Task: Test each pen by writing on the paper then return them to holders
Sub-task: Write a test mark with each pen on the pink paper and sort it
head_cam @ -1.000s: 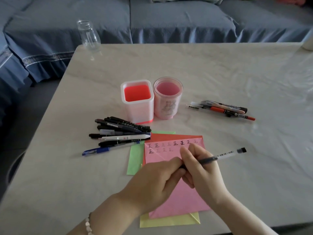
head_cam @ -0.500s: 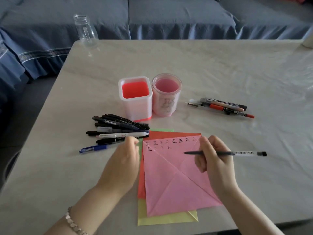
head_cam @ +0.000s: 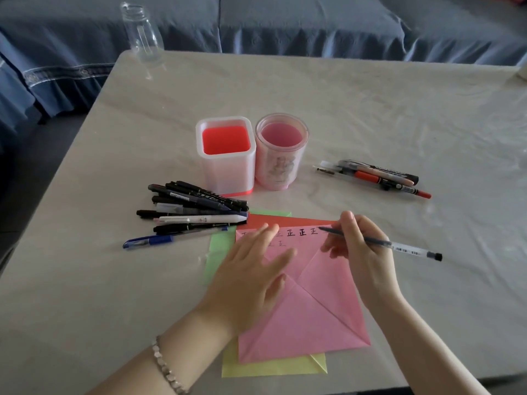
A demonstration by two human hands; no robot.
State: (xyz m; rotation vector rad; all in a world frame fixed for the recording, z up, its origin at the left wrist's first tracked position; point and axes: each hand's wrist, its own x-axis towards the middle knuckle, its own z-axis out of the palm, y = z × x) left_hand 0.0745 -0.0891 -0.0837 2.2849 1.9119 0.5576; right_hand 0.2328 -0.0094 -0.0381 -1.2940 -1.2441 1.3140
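Here slim dark pen (head_cam: 379, 243), clear barcoded end.

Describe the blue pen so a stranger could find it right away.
On the table, find the square holder with the red inside; a pile of mostly black pens lies in front of it, to its left. The blue pen is the pile's nearest to the person, the only one with a blue barrel.

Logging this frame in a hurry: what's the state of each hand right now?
Left hand: open, fingers spread flat on the pink paper.
Right hand: holding the dark pen, tip near the paper's top edge.
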